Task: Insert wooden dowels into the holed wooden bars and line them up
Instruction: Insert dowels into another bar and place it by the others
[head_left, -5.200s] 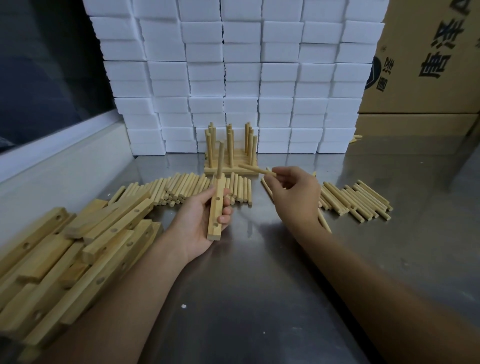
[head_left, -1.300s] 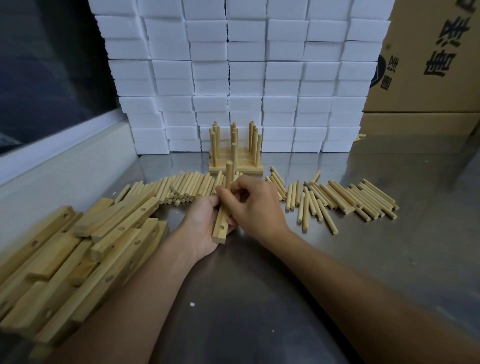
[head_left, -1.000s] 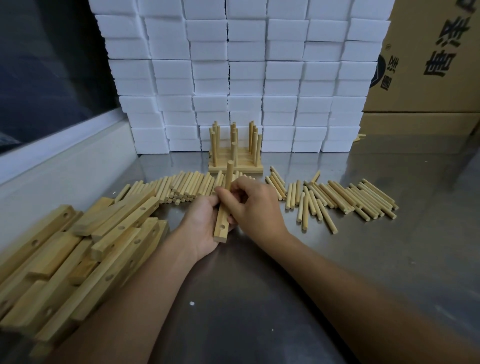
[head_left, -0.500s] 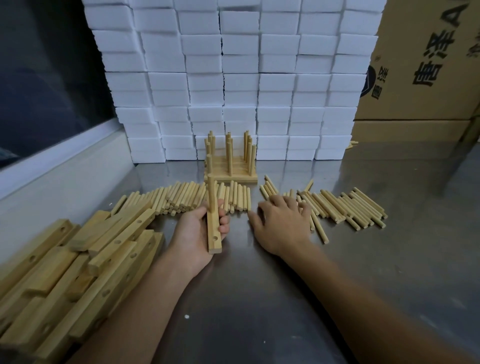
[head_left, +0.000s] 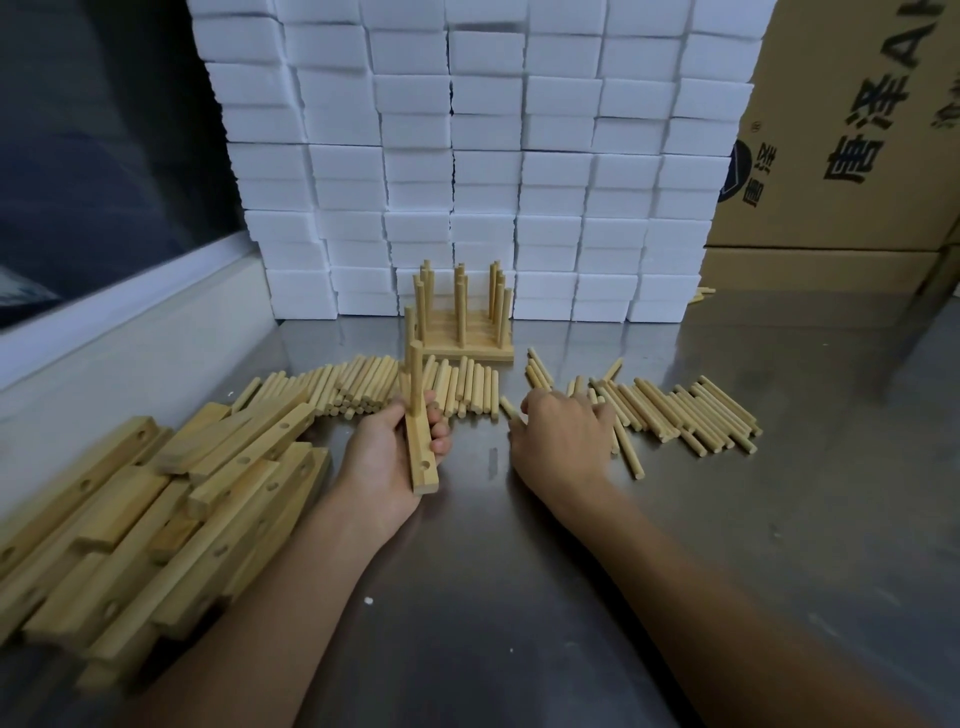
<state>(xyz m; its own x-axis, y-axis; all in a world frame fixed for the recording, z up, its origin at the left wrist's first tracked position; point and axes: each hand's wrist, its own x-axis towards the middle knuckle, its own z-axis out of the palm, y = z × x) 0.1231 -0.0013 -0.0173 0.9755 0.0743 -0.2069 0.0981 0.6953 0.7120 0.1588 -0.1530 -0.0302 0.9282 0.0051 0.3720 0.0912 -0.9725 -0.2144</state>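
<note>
My left hand (head_left: 387, 457) grips a holed wooden bar (head_left: 422, 465) lengthwise; two dowels (head_left: 415, 382) stand upright in its far holes and the near hole is bare. My right hand (head_left: 563, 439) rests palm down on the loose dowels (head_left: 675, 410) spread to the right, fingers over them; whether it holds one is hidden. Another row of loose dowels (head_left: 363, 387) lies behind my left hand. Finished bars with upright dowels (head_left: 462, 322) stand lined up at the back centre.
A heap of holed wooden bars (head_left: 156, 509) fills the left of the steel table (head_left: 519, 597). Stacked white foam blocks (head_left: 467, 156) form a wall behind. Cardboard boxes (head_left: 857, 130) stand at the back right. A raised white ledge (head_left: 130, 343) borders the left.
My right hand has left the bar after seating the second dowel and has gone right, down onto the loose dowels. My left hand keeps holding the bar.
</note>
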